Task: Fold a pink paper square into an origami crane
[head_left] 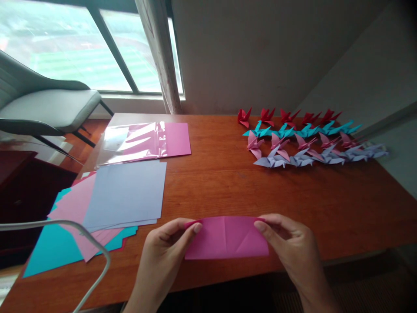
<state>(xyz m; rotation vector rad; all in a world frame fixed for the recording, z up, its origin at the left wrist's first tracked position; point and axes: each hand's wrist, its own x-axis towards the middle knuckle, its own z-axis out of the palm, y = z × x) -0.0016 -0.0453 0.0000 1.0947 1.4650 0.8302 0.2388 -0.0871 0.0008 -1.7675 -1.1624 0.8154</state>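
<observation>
Left grip [167, 248] and right grip [289, 241] pinch the pink paper's [213, 240] upper corners, sensible holds; it seems light, flexible, easily creased.

A table [208, 187] bears sheets [128, 193] and origami birds [308, 131].

Premises: furnished indoor room, domestic in character; home or lodging, cannot determine.
Window [109, 43]: dark-framed, looking down on a green striped field [71, 65].
Curtain [159, 48]: light, patterned fabric, gathered at the window's side.
Chair [48, 106]: padded, pale seat, slim dark legs; household type.
Flooring [99, 128]: reddish wood.
Wall [241, 56]: plain, grey in shade.
Table [208, 187]: brown grained wood, bearing rows of folded paper birds [301, 141].
</observation>
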